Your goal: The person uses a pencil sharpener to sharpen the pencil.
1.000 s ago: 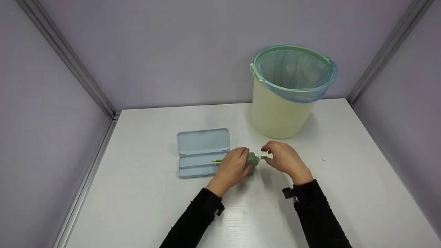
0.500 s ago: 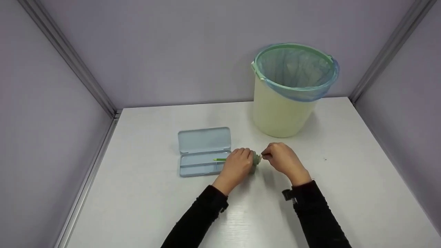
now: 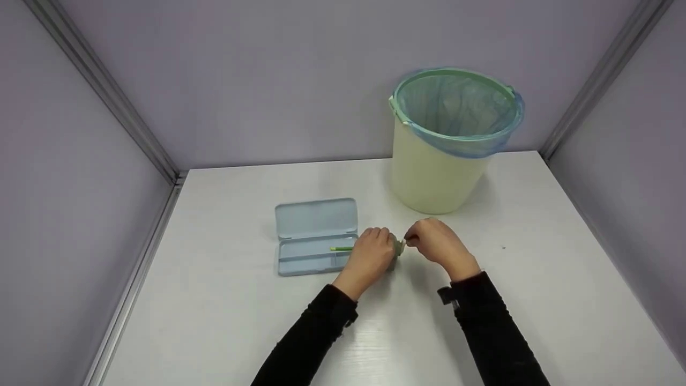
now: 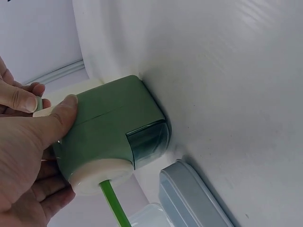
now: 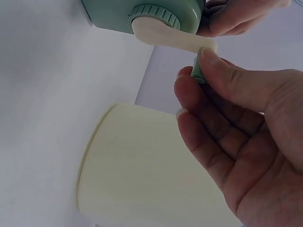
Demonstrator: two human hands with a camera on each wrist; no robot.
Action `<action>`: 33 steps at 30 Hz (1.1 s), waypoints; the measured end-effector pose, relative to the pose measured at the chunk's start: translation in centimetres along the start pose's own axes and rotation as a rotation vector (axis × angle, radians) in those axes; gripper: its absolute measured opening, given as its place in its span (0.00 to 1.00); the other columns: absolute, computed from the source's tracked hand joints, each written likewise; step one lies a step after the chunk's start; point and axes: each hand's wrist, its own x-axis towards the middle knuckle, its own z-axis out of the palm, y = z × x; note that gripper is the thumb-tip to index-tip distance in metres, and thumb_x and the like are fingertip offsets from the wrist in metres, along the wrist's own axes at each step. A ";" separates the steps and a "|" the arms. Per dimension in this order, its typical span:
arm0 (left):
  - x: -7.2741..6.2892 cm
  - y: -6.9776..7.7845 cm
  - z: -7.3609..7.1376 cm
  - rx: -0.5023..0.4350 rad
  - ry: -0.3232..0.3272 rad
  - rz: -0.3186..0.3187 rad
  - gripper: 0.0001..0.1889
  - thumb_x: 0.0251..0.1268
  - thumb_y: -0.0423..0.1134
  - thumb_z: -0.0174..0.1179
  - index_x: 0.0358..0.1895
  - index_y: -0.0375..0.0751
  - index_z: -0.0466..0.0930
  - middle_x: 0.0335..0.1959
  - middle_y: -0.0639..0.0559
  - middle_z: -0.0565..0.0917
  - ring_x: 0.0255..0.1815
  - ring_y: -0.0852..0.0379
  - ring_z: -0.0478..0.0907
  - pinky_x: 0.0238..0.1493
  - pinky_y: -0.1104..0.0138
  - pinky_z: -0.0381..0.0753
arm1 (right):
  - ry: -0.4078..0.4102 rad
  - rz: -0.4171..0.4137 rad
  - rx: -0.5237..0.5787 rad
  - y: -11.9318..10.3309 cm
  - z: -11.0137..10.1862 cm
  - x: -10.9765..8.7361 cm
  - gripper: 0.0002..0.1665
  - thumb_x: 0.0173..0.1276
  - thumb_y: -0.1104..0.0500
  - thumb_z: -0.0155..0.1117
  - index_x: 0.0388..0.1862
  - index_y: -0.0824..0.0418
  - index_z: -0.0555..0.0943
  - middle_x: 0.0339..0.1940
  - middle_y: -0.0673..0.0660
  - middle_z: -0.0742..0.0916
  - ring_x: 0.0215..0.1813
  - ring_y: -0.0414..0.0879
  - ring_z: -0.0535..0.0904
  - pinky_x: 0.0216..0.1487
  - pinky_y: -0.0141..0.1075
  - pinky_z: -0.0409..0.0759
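Note:
My left hand (image 3: 370, 257) grips a green crank pencil sharpener (image 4: 106, 113), thumb on one face and fingers on the other. A green pencil (image 4: 112, 203) sticks out of the sharpener's cream round front. Its clear dark shavings window (image 4: 149, 142) is at the table side. On the opposite end is a cream crank arm (image 5: 165, 35). My right hand (image 3: 439, 246) pinches the small green crank knob (image 5: 196, 73) between thumb and index finger, the other fingers loosely curled. In the head view the left hand hides most of the sharpener.
An open light-blue pencil case (image 3: 300, 250) lies left of the sharpener, lid (image 3: 316, 219) folded back; the pencil's end overlaps its tray. A pale bin (image 3: 434, 177) with a blue liner stands behind the right hand. A tiny dark crumb (image 3: 503, 247) lies farther right on the white table.
My right fingers, apart around the crank knob a second ago, have closed on it. My left hand has shifted slightly right over the sharpener.

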 end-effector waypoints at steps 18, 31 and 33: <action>-0.1 -0.3 0.2 -0.041 0.047 -0.014 0.11 0.58 0.38 0.63 0.42 0.39 0.85 0.32 0.51 0.81 0.35 0.54 0.79 0.44 0.64 0.78 | 0.053 0.072 -0.046 0.5 0.9 1.4 0.07 0.62 0.69 0.68 0.38 0.65 0.89 0.38 0.59 0.89 0.42 0.54 0.85 0.44 0.46 0.82; -0.2 -0.1 0.4 -0.037 0.074 0.002 0.17 0.52 0.48 0.70 0.39 0.39 0.85 0.30 0.51 0.81 0.33 0.55 0.80 0.42 0.64 0.78 | 0.086 0.116 0.009 1.9 2.1 1.7 0.07 0.63 0.68 0.68 0.39 0.64 0.89 0.38 0.59 0.89 0.42 0.54 0.85 0.43 0.46 0.82; -0.1 -0.1 0.4 -0.048 0.074 0.001 0.17 0.52 0.48 0.70 0.39 0.39 0.85 0.30 0.51 0.81 0.33 0.55 0.80 0.42 0.64 0.78 | 0.085 0.125 0.008 2.0 2.1 1.8 0.07 0.64 0.68 0.68 0.39 0.64 0.89 0.38 0.58 0.89 0.43 0.54 0.85 0.44 0.46 0.82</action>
